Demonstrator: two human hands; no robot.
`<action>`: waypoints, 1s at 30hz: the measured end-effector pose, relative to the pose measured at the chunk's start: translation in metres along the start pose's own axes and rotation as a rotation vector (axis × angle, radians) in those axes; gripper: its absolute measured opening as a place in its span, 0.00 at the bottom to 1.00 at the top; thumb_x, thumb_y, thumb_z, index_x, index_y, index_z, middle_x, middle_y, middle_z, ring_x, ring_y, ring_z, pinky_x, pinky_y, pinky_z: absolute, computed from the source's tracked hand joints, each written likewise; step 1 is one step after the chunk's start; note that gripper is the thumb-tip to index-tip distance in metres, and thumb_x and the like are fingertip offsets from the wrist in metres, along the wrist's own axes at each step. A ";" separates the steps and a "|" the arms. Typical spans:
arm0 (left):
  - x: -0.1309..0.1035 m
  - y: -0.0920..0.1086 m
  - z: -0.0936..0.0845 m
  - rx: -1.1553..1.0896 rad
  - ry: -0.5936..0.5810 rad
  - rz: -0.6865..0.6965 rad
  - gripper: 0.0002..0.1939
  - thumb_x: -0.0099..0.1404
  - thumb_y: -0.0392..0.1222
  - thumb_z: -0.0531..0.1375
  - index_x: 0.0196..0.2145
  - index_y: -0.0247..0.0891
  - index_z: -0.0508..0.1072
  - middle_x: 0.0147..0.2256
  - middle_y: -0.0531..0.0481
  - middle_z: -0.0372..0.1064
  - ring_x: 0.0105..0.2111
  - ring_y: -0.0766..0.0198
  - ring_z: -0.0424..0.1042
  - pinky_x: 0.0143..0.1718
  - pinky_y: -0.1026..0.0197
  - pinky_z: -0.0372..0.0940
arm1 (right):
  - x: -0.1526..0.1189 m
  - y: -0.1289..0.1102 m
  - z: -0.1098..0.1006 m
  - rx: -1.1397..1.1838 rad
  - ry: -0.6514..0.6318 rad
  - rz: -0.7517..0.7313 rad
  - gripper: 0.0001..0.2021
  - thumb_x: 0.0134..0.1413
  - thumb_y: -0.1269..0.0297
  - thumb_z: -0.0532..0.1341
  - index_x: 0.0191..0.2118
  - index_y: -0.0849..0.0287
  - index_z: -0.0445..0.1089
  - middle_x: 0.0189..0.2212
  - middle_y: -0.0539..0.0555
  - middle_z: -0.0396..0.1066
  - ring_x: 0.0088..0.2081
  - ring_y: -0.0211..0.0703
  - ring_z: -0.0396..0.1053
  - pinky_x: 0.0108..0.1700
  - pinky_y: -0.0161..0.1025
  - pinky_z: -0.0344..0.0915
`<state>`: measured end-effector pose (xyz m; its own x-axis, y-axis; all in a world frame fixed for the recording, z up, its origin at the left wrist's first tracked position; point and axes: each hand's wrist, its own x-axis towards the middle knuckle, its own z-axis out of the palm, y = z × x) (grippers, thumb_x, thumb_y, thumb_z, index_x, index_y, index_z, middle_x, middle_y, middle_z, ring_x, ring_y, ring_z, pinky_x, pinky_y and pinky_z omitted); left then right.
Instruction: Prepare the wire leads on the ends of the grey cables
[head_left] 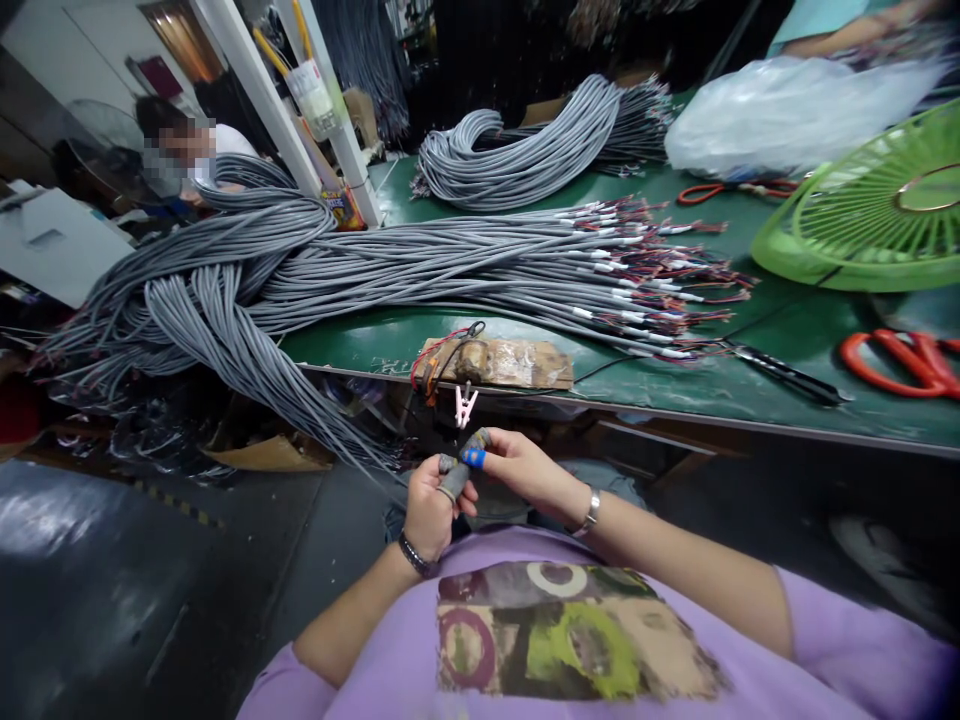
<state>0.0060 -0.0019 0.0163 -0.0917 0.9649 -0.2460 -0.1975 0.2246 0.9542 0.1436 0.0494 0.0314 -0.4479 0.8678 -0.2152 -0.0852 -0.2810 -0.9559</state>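
My left hand (pixel 433 508) and my right hand (pixel 517 466) meet in front of my body, just below the bench edge. Grey covers wrap some fingertips, and one finger of the right hand has a blue band. The fingers of both hands are pinched together; whatever lies between them is too small to make out. Just above the fingers is a pink clip (pixel 466 408) at the bench edge, beside a taped wooden block (pixel 517 362) with red and black leads. Beyond it, a long bundle of grey cables (pixel 420 262) lies across the bench, its stripped colored wire ends to the right.
On the green bench (pixel 757 400) lie black-handled tweezers (pixel 787 374), red-handled scissors (pixel 911 362), a green fan (pixel 870 200), a plastic bag (pixel 787 115) and a coiled cable bundle (pixel 525 155). Cables hang over the front edge at left. A person sits at the far left.
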 end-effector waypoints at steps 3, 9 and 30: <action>0.000 0.002 0.000 0.043 -0.056 -0.039 0.13 0.55 0.47 0.62 0.24 0.36 0.65 0.17 0.54 0.68 0.12 0.73 0.63 0.12 0.71 0.46 | 0.003 0.004 0.002 -0.063 -0.001 -0.091 0.15 0.42 0.55 0.66 0.25 0.62 0.66 0.22 0.47 0.65 0.26 0.34 0.59 0.31 0.34 0.57; 0.002 0.005 0.001 0.023 -0.055 -0.046 0.14 0.54 0.48 0.63 0.23 0.36 0.65 0.16 0.54 0.68 0.11 0.72 0.63 0.12 0.70 0.46 | 0.004 0.011 0.004 -0.004 0.089 -0.053 0.17 0.39 0.52 0.67 0.24 0.61 0.65 0.19 0.46 0.62 0.23 0.32 0.56 0.27 0.33 0.54; 0.001 0.003 0.002 -0.241 0.117 -0.054 0.10 0.53 0.44 0.62 0.26 0.36 0.67 0.17 0.55 0.68 0.13 0.72 0.64 0.14 0.70 0.49 | -0.002 0.018 0.005 0.018 0.122 -0.054 0.19 0.36 0.49 0.68 0.24 0.61 0.65 0.19 0.46 0.62 0.23 0.33 0.56 0.26 0.34 0.55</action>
<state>0.0074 0.0005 0.0194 -0.1838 0.9269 -0.3273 -0.4309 0.2233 0.8743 0.1387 0.0410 0.0159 -0.3303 0.9251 -0.1872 -0.1225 -0.2387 -0.9633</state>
